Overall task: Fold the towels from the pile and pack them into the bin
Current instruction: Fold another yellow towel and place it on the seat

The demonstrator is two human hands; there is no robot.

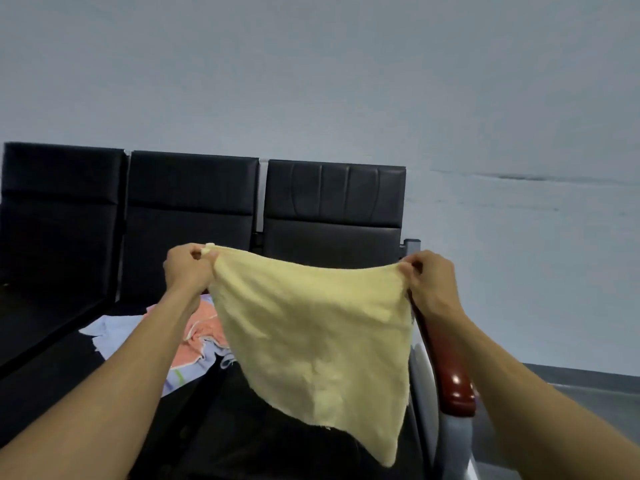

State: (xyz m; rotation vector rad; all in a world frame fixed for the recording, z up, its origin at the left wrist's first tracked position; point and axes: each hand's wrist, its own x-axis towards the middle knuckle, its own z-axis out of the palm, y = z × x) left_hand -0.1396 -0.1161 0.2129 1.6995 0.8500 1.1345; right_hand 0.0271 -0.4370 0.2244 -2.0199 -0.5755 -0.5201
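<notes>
Hanging in the air between both hands, the yellow towel (311, 327) was pinched at one top corner by the left hand (187, 268) and at the other by the right hand (429, 282), each grip clenched on cloth, above the black seats (194, 199), beside the towel pile (194, 341).

A row of black padded seats (194, 216) stands against a pale grey wall (311, 64). At four o'clock, a glossy reddish-brown armrest (446, 368) tops what looks like a grey metal frame (453, 441).
</notes>
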